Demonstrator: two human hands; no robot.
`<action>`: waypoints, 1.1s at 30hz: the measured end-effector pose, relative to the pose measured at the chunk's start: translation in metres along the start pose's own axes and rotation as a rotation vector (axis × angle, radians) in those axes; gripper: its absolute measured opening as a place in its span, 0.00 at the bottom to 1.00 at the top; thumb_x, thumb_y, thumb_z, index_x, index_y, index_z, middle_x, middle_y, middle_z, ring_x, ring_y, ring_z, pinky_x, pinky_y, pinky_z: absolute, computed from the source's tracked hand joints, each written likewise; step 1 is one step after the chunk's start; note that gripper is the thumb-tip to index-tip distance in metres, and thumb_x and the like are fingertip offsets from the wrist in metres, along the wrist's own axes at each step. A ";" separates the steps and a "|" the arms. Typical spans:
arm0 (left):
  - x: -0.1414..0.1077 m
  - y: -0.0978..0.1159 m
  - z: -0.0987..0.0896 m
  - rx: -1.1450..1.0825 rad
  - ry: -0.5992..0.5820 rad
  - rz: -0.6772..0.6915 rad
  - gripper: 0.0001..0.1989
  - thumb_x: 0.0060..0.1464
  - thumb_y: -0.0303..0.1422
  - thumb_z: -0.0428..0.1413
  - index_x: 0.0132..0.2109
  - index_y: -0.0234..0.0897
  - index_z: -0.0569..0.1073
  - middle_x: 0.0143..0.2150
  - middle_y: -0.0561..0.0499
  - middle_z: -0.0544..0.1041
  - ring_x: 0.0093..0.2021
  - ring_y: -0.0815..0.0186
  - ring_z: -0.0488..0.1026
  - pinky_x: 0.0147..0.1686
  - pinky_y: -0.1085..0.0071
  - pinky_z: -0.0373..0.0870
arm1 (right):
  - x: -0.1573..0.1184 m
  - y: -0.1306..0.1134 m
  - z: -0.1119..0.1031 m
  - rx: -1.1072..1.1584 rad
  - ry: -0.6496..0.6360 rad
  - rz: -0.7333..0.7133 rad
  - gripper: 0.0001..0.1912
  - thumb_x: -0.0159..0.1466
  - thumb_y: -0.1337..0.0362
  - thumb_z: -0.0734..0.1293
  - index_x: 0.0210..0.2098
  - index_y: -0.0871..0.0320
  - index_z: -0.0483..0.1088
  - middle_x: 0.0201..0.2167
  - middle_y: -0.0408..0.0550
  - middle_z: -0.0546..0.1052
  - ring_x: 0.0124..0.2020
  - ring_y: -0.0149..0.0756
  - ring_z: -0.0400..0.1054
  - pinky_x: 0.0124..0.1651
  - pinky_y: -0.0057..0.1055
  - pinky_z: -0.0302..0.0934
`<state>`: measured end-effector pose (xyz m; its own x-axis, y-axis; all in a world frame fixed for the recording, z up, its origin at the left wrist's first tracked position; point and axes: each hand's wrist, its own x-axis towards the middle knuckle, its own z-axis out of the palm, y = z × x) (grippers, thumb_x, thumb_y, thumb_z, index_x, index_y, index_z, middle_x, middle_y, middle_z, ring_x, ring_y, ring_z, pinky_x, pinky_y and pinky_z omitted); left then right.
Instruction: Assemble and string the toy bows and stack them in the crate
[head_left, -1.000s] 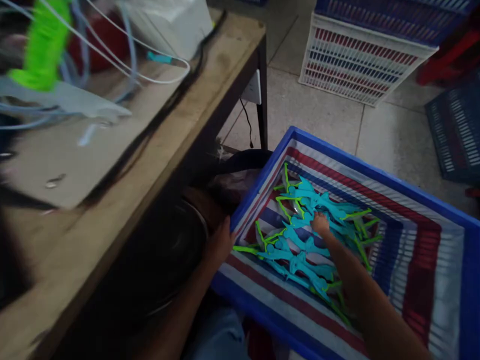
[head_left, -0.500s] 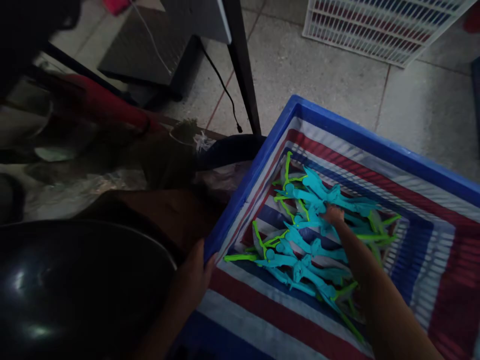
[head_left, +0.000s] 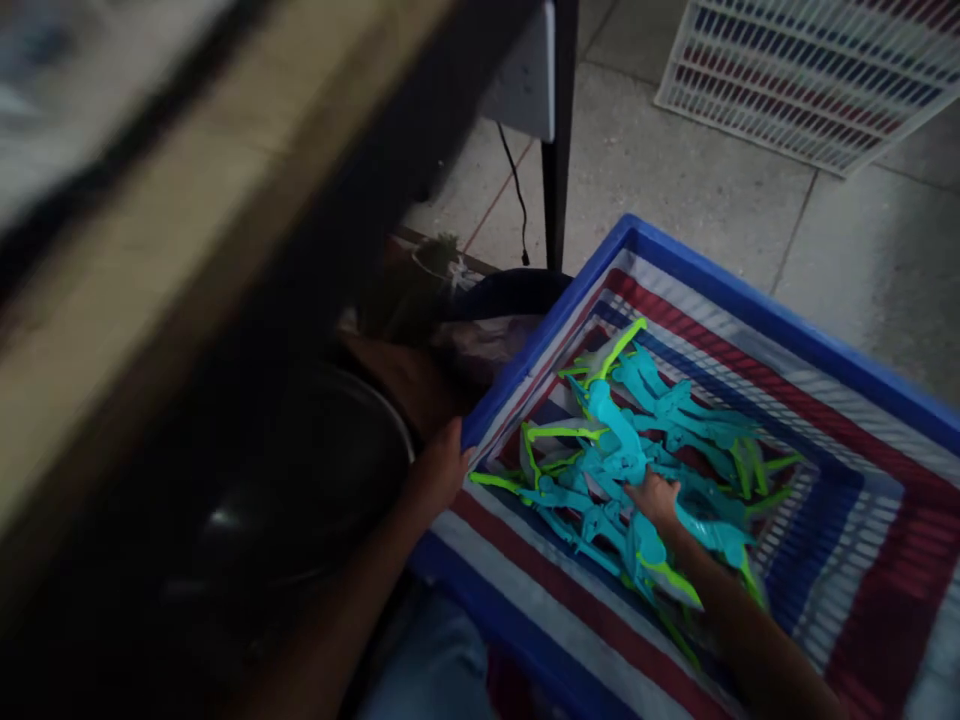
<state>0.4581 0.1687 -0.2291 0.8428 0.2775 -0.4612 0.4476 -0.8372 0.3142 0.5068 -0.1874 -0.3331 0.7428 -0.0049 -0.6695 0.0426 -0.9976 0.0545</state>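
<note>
A blue plastic crate [head_left: 757, 305], lined with a red, white and blue striped sheet, stands tilted in front of me. My left hand [head_left: 439, 470] is closed on its left rim, with the fingers partly hidden. Inside lie several long cyan plastic pieces [head_left: 686, 405] with lime-green and grey ends, nested side by side. My right hand [head_left: 655, 497] is closed around the middle of one such cyan piece [head_left: 619, 425], which lies at an angle across the others. Its exact shape is hard to make out in the dim light.
A wooden table edge [head_left: 225, 190], blurred, crosses the upper left. Beneath it sits a dark rounded shiny object [head_left: 322, 470]. A black table leg [head_left: 561, 170] and a hanging cable [head_left: 517, 190] are behind the crate. A white slatted crate [head_left: 795, 90] stands on the tiled floor.
My right hand has shifted nearer to me and turned a cyan piece askew over the rest. The view has moved, bringing the table edge into sight. My left hand stays on the rim.
</note>
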 end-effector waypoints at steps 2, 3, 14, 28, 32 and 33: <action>-0.002 0.014 -0.011 -0.048 0.002 -0.001 0.28 0.53 0.29 0.50 0.61 0.27 0.59 0.59 0.33 0.67 0.62 0.51 0.62 0.59 0.57 0.60 | -0.043 0.007 -0.017 0.026 0.008 -0.047 0.17 0.61 0.57 0.62 0.43 0.61 0.69 0.38 0.56 0.78 0.45 0.48 0.72 0.48 0.38 0.54; -0.007 0.021 -0.018 -0.090 0.015 -0.016 0.29 0.52 0.29 0.51 0.61 0.26 0.59 0.61 0.33 0.65 0.64 0.51 0.59 0.61 0.55 0.57 | -0.064 0.011 -0.025 0.045 0.019 -0.069 0.16 0.60 0.56 0.62 0.42 0.60 0.70 0.38 0.55 0.78 0.44 0.48 0.72 0.48 0.38 0.55; -0.274 0.060 -0.102 -0.650 -0.059 -0.100 0.27 0.52 0.52 0.50 0.48 0.35 0.75 0.34 0.49 0.77 0.33 0.61 0.72 0.33 0.70 0.68 | -0.224 0.015 -0.086 0.075 0.572 -0.712 0.06 0.52 0.60 0.64 0.25 0.56 0.66 0.25 0.49 0.76 0.31 0.45 0.71 0.41 0.39 0.56; -0.680 0.017 0.062 -1.281 0.509 -0.589 0.31 0.41 0.59 0.58 0.42 0.38 0.80 0.32 0.50 0.78 0.40 0.57 0.72 0.41 0.69 0.70 | -0.428 -0.075 -0.130 -0.379 -0.082 -1.689 0.28 0.48 0.70 0.63 0.50 0.56 0.68 0.44 0.51 0.76 0.43 0.43 0.71 0.41 0.30 0.62; -0.720 0.015 0.128 -1.390 0.638 -0.681 0.32 0.38 0.60 0.59 0.41 0.41 0.81 0.43 0.50 0.80 0.49 0.51 0.72 0.51 0.64 0.67 | -0.469 -0.147 -0.139 -0.626 -0.218 -1.751 0.27 0.49 0.69 0.66 0.50 0.58 0.68 0.34 0.46 0.76 0.33 0.38 0.70 0.33 0.27 0.58; -0.724 0.014 0.142 -1.417 0.661 -0.698 0.32 0.37 0.61 0.59 0.41 0.41 0.81 0.42 0.49 0.80 0.48 0.50 0.72 0.52 0.63 0.67 | -0.476 -0.166 -0.135 -0.688 -0.269 -1.767 0.25 0.48 0.69 0.68 0.48 0.59 0.69 0.32 0.45 0.76 0.32 0.37 0.69 0.32 0.26 0.58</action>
<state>-0.1886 -0.1114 -0.0086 0.1952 0.8195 -0.5388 0.3448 0.4570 0.8199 0.2363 -0.0107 0.0770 -0.5413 0.7603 -0.3590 0.7919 0.3176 -0.5215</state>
